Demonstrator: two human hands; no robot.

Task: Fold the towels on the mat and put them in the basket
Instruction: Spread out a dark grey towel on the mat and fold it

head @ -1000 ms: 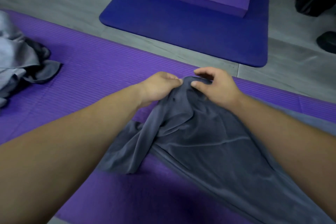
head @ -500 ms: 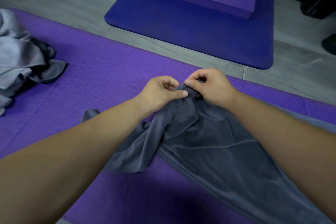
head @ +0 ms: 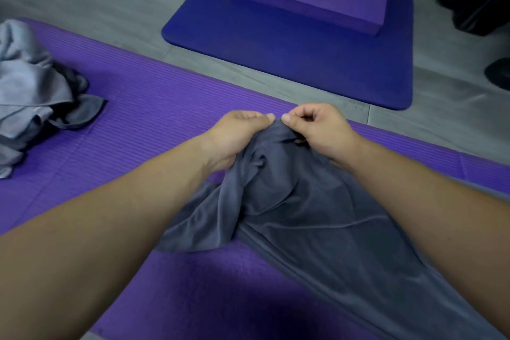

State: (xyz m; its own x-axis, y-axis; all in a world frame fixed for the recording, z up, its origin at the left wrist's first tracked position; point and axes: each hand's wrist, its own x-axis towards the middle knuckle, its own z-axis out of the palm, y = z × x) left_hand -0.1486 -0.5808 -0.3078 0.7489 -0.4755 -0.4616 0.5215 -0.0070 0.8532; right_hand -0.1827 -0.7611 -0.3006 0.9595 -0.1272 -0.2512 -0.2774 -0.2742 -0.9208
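Towel (head: pixel 298 201), dark grey, on purple mat (head: pixel 154 119): left hand (head: pixel 237 135) and right hand (head: pixel 317 127) pinch its far edge, likely to spread it for folding.

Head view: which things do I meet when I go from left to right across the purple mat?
From the left: pile of grey towels → left hand → right hand. The dark grey towel that both hands pinch spans them, so it is left out.

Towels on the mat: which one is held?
The dark grey towel in front, pinched at its top edge by the left hand and right hand; the crumpled pile at far left lies untouched.
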